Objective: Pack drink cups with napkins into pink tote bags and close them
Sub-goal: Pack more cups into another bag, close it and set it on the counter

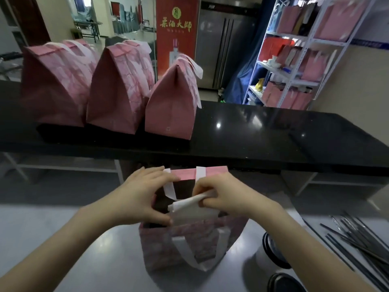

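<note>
An open pink tote bag (185, 245) with white handles stands on the grey worktop in front of me. My left hand (145, 194) holds the bag's left rim, thumb on the near edge and fingers on the far edge. My right hand (223, 194) pinches a folded white napkin (189, 204) over the bag's dark opening. What is inside the bag is hidden. Three closed pink tote bags (117, 89) stand in a row on the black counter behind.
The black counter (273, 131) runs across the middle. Several dark straws (357, 239) lie on the worktop at right. Dark-lidded cups (273, 253) stand right of the bag. A white shelf rack (299, 51) with pink bags is at back right.
</note>
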`<state>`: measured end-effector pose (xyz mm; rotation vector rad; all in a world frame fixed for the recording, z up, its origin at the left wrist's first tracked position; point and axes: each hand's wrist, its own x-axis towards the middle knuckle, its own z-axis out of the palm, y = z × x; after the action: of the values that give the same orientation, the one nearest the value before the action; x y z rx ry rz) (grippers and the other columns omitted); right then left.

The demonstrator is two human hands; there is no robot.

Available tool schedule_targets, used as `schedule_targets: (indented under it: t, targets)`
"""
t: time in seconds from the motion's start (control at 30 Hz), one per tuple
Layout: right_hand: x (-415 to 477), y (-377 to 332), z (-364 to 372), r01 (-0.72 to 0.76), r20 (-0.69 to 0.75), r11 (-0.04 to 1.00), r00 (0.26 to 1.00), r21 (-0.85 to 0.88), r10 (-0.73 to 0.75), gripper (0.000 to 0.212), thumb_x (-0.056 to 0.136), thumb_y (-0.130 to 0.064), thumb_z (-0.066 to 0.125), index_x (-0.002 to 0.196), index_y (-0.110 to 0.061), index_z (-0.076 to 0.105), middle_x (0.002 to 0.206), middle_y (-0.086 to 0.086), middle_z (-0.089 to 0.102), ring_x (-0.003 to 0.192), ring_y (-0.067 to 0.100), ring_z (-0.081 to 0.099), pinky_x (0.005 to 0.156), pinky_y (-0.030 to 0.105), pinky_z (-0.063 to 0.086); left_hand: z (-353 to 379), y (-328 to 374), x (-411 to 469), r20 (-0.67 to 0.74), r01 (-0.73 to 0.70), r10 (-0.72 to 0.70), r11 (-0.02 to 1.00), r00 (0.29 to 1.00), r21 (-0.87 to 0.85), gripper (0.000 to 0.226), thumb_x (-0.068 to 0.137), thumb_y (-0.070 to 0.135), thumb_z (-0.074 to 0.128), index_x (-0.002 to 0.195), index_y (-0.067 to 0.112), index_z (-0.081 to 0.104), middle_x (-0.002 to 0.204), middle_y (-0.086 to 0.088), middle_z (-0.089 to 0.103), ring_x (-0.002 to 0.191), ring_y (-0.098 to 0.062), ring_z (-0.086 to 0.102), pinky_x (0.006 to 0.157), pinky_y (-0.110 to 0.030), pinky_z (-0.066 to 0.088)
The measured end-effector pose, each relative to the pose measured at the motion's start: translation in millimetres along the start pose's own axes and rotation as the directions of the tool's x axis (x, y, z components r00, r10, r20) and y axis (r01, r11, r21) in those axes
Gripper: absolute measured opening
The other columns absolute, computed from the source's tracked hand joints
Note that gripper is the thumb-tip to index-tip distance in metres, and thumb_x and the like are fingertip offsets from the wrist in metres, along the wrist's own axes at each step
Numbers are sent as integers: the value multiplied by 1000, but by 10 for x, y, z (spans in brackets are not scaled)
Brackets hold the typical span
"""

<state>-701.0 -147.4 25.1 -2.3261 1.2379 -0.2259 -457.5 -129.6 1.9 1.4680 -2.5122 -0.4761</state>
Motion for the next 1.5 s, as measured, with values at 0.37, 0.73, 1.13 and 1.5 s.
schedule_targets:
  t: [0.37,0.73,1.13,1.5]
  targets:
    - [185,69,356,-117,-51,983,993,-140,111,62,79,-35,75,134,-28,50,133,-11,51,121,7,46,100,26,41,216,-152,-52,52,-15,12,999,999,52,118,56,89,51,153,40,4,160,22,-4,143,-2,-23,116,-40,-19]
    - [-785,271,-84,-169,-412,985,900,-29,142,16,87,-23,68,101,-18,72,103,-9,66,99,5,60,91,22,45,219,525,243,-308,-97,79,994,948,-46,40,86,55,57,117,31,62,124,17,55,131,-9,38,114,-33,25]
    - [-2295,2320,-370,-522,-376,853,790,4,485,17,88,-32,59,102,-29,67,99,-11,67,93,8,61,83,33,52,1197,2629,1872,-96,-330,329,944,939,9,14,89,38,57,95,29,67,94,14,65,91,-8,59,78,-35,50]
    - [-3155,3992,176,-767,-292,638,626,-64,723,60,79,-45,68,131,-21,48,129,3,50,120,24,44,96,37,40,2953,3601,3110,266,-340,311,938,912,71,36,84,32,66,119,27,60,117,4,56,110,-17,53,78,-30,45]
